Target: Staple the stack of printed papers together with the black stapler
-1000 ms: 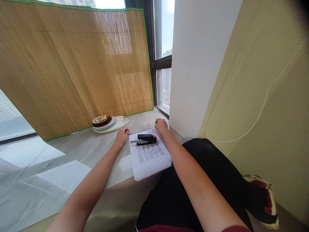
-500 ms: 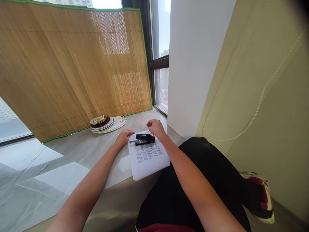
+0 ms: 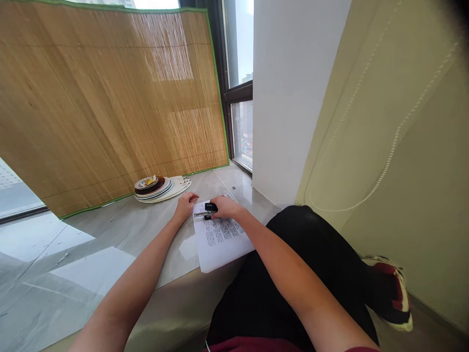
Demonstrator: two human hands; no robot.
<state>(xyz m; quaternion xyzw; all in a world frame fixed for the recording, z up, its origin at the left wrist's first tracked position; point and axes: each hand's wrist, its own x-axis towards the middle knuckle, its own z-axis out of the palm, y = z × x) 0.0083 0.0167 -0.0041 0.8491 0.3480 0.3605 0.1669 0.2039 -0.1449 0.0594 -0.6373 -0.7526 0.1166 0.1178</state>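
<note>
My right hand [image 3: 225,206] is wrapped round the back part of a black stapler [image 3: 210,208], whose front end and silvery base point left. The stapler is over the printed white sheets [image 3: 222,239], which lie on the stone windowsill with their near edge past its front. Beside the upper left edge of the paper is my left hand [image 3: 186,205]. Its fingers are curled together, and what they hold, if anything, is too small to make out.
A stack of plates [image 3: 154,189] stands on the marble-look sill [image 3: 146,220] behind my left hand. A bamboo blind [image 3: 110,98] leans along the window. My bent knee [image 3: 304,234] in black trousers rises at the right, next to the wall. Small dark bits [image 3: 234,187] lie near the corner.
My right hand has come down from beyond the stapler and closed round its back part. My left hand has drawn its fingers in and shifted slightly at the paper's edge.
</note>
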